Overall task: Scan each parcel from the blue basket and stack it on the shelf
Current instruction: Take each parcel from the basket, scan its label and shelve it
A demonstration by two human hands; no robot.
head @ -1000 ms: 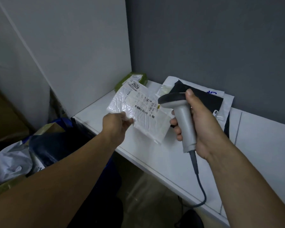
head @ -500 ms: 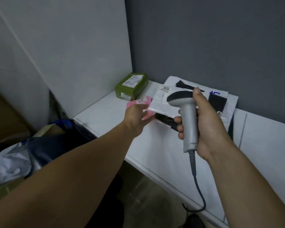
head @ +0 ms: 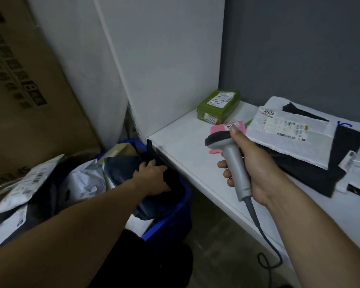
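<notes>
One white parcel (head: 289, 140) marked 2028, green parcel (head: 217, 108) perhaps 4211, scanner (head: 234, 163) held.

Dim grey wall (head: 299, 48), white side panel (head: 164, 48)

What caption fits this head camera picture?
Left hand reaches into the blue basket of parcels while right hand holds the scanner.

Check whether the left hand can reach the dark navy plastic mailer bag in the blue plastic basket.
Probably yes: the left hand is inside the blue plastic basket, right at the dark navy plastic mailer bag; nothing covers it.
</notes>
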